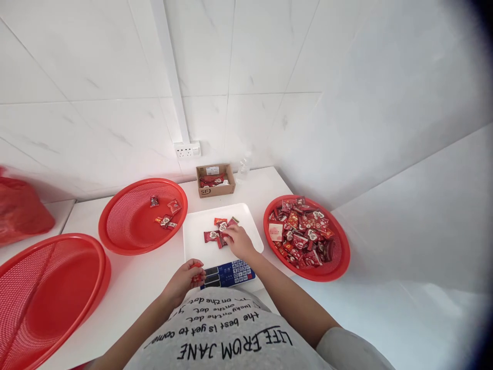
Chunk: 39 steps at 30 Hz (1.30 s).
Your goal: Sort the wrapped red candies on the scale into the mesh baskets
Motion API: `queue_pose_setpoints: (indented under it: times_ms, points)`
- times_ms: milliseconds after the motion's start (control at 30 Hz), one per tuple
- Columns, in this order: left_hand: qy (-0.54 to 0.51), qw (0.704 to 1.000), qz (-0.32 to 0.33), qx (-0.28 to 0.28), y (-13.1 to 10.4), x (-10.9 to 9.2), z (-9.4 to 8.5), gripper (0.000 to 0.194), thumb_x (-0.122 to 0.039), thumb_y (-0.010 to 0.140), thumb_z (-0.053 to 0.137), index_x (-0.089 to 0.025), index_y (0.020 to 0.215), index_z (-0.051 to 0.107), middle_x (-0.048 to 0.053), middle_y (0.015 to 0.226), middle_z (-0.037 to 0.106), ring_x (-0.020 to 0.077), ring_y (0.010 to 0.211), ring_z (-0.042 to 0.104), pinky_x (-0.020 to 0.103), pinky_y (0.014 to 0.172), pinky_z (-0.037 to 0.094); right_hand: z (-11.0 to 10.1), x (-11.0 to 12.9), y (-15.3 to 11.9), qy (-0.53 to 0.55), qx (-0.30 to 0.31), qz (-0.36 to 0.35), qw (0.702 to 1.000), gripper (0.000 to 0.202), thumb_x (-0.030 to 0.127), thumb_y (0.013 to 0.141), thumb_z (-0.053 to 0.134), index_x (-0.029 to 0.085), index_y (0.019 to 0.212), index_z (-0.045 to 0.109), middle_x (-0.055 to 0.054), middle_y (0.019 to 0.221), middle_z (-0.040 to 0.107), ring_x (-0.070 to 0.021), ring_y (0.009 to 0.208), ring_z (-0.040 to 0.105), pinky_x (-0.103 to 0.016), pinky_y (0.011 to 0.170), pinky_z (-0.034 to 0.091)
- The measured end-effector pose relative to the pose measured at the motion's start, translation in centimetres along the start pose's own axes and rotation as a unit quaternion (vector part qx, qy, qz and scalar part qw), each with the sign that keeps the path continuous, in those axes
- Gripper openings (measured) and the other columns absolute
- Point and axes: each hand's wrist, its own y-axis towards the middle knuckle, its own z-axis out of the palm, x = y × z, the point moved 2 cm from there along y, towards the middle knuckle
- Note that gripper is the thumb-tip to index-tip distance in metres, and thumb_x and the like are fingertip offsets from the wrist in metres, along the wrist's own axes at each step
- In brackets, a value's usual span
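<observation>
White pan (196,218) — left edge bare | hands (239,242) on packets (210,236) — left (183,279) apparently

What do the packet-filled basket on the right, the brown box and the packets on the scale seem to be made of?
Red basket: likely plastic, slightly glossy; smooth rim, regularly perforated wall.
Box: probably cardboard, matte; thin flat walls, black print.
Packets: perhaps plastic film, somewhat shiny; flat, sealed-looking ends, though foil is possible.

Left-held packet (197,278) (red) partly hidden.
</observation>
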Motion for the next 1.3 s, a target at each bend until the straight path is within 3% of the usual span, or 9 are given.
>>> queue_pose_setpoints:
  times_ms: [200,433,567,700,900,1000,1133,1200,1300]
  points:
    - [0.004,1.000,0.003,0.009,0.1,-0.1,0.1,0.023,-0.027,0.061,0.062,-0.019,0.078,0.049,-0.001,0.066,0.060,0.0127,0.066,0.058,0.026,0.066,0.044,1.4,-0.2,-1.1,-0.085,0.054,-0.023,0.995,0.037,0.024,0.082,0.048,0.024,0.118,0.057,-0.007,0.126,0.048,-0.0231,0.110,0.045,-0.036,0.091,0.039]
    - [0.011,1.000,0.000,0.008,0.0,-0.2,0.3,0.024,-0.027,0.061,0.062,-0.019,0.078,0.048,-0.002,0.066,0.059,0.0120,0.064,0.057,0.025,0.066,0.044,0.8,0.4,-2.1,-0.077,0.067,-0.024,0.994,0.033,0.030,0.081,0.052,0.026,0.113,0.060,-0.006,0.122,0.050,-0.0221,0.108,0.045,-0.035,0.092,0.037]
    - [0.014,1.000,0.002,0.010,0.0,-0.1,0.2,0.024,-0.027,0.060,0.062,-0.019,0.078,0.048,-0.002,0.067,0.059,0.0120,0.065,0.057,0.025,0.066,0.044,-0.1,0.0,-1.1,-0.093,0.014,0.003,0.996,0.041,0.033,0.084,0.046,0.025,0.124,0.050,-0.007,0.132,0.042,-0.0232,0.119,0.037,-0.037,0.095,0.034]
    - [0.024,1.000,0.003,0.013,-0.1,-0.2,0.3,0.025,-0.029,0.060,0.061,-0.019,0.078,0.048,-0.001,0.067,0.058,0.0122,0.065,0.057,0.026,0.067,0.044,-0.6,-1.2,0.3,-0.125,0.046,0.022,0.991,0.044,0.033,0.084,0.046,0.025,0.127,0.046,-0.005,0.142,0.032,-0.0271,0.129,0.024,-0.043,0.098,0.031]
    - [0.145,0.988,0.060,-0.006,0.2,-0.9,0.3,0.023,-0.031,0.064,0.054,-0.019,0.084,0.051,-0.001,0.067,0.058,0.0133,0.065,0.056,0.027,0.064,0.044,-0.1,-2.8,-1.1,-0.124,0.074,0.046,0.988,0.040,0.032,0.084,0.044,0.022,0.122,0.052,-0.004,0.137,0.041,-0.0259,0.129,0.025,-0.040,0.102,0.027]
    - [0.283,0.950,0.129,-0.044,1.4,-2.1,0.7,0.032,-0.033,0.072,0.047,-0.021,0.100,0.053,-0.001,0.070,0.058,0.0145,0.064,0.057,0.026,0.061,0.043,0.0,-2.6,-1.3,-0.126,0.054,0.046,0.989,0.044,0.033,0.084,0.044,0.023,0.127,0.047,-0.005,0.140,0.037,-0.0252,0.130,0.024,-0.040,0.103,0.026]
    - [0.499,0.837,0.213,-0.078,3.8,-4.2,2.0,0.045,-0.030,0.082,0.038,-0.023,0.126,0.041,0.005,0.091,0.064,0.0189,0.081,0.060,0.030,0.072,0.042,0.1,-2.1,0.0,-0.138,0.063,0.046,0.987,0.048,0.034,0.086,0.042,0.028,0.133,0.038,-0.002,0.146,0.024,-0.0264,0.134,0.014,-0.045,0.104,0.021]
    - [0.582,0.780,0.212,-0.089,4.8,-4.8,2.5,0.048,-0.030,0.084,0.036,-0.023,0.131,0.036,0.009,0.109,0.061,0.0222,0.094,0.058,0.032,0.075,0.042,0.3,-2.2,0.4,-0.142,0.083,0.054,0.985,0.049,0.036,0.086,0.041,0.029,0.134,0.035,-0.003,0.147,0.024,-0.0267,0.135,0.012,-0.048,0.104,0.019]
    - [0.644,0.735,0.191,-0.090,5.6,-4.8,2.6,0.046,-0.032,0.086,0.034,-0.026,0.131,0.037,0.010,0.116,0.056,0.0242,0.097,0.057,0.034,0.073,0.043,0.3,-2.5,0.0,-0.136,0.087,0.053,0.986,0.048,0.036,0.086,0.042,0.029,0.133,0.037,-0.003,0.145,0.026,-0.0256,0.135,0.014,-0.046,0.105,0.019]
